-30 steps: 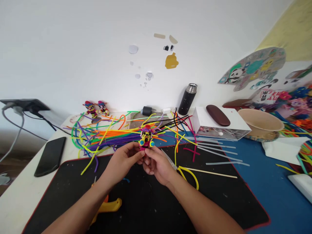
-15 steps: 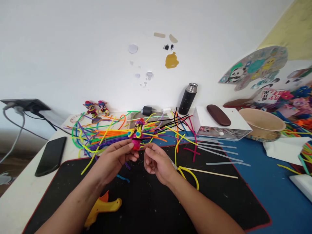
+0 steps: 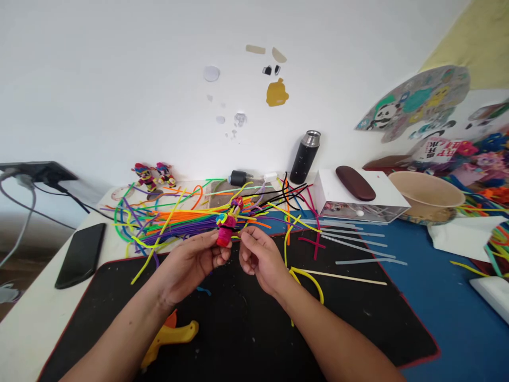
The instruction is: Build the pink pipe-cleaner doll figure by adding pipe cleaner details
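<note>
One small figure is in your left hand, above the far edge of the black mat, which lies on the worktop. The left thumb and fingers pinch its magenta lower end. Orientation: headed end up, long axis steeply raised, top leaning to your right. Yellow and blue parts project at its left side; you cannot confirm the exact facing of its face.

Your right hand is beside the figure, thumb and fingers drawn together. Whether its fingertips contact the figure or hold a thin part is unclear.

Visibility: the left fingers cover part of the figure's base, and its facial detail is too small to read. Behind it, colored stems overlap; you cannot separate every stem. Your left forearm hides part of the yellow tool. The lower picture edge cuts off both forearms.
</note>
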`<state>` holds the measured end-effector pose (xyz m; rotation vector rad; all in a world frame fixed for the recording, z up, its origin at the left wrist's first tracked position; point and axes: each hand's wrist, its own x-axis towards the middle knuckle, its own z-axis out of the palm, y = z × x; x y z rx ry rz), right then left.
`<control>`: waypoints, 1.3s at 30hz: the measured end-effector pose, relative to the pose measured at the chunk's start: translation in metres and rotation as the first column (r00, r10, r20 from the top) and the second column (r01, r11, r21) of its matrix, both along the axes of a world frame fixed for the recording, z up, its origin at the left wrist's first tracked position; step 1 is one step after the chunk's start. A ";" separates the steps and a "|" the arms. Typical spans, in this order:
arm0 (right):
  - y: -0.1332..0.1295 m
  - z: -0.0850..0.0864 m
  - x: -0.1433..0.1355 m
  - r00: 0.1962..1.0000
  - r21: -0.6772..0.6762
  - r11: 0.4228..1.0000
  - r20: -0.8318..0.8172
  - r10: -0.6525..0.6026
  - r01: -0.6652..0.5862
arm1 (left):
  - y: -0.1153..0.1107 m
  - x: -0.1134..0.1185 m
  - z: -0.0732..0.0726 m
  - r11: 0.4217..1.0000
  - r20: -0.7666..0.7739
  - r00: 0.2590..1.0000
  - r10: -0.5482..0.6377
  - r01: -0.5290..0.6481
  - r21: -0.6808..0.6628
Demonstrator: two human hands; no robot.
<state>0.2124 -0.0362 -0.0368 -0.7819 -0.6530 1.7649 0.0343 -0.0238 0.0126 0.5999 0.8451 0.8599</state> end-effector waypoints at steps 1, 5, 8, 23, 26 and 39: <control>0.000 0.000 0.000 1.000 -0.001 1.000 -0.008 0.005 -0.006 | 0.000 0.001 0.000 1.000 0.001 1.000 -0.012 0.012 -0.002; 0.000 0.001 0.001 0.999 -0.023 1.000 -0.032 0.010 -0.011 | -0.002 0.002 -0.003 0.999 0.017 0.999 -0.036 0.037 -0.013; 0.001 0.002 0.001 0.999 -0.032 0.999 -0.034 0.013 -0.014 | -0.002 0.002 -0.005 0.999 0.026 0.999 -0.037 0.037 -0.017; 0.000 -0.005 0.000 0.998 -0.090 0.996 -0.055 0.022 -0.027 | -0.008 0.011 -0.007 0.990 0.087 0.986 -0.142 0.143 -0.008; 0.000 -0.005 -0.001 0.997 -0.099 0.994 -0.075 0.032 -0.040 | -0.008 0.011 -0.008 0.991 0.093 0.987 -0.132 0.135 -0.024; 0.000 -0.006 0.000 0.992 -0.075 0.994 -0.106 0.074 -0.082 | -0.006 0.009 -0.009 0.995 0.087 0.992 -0.094 0.097 -0.028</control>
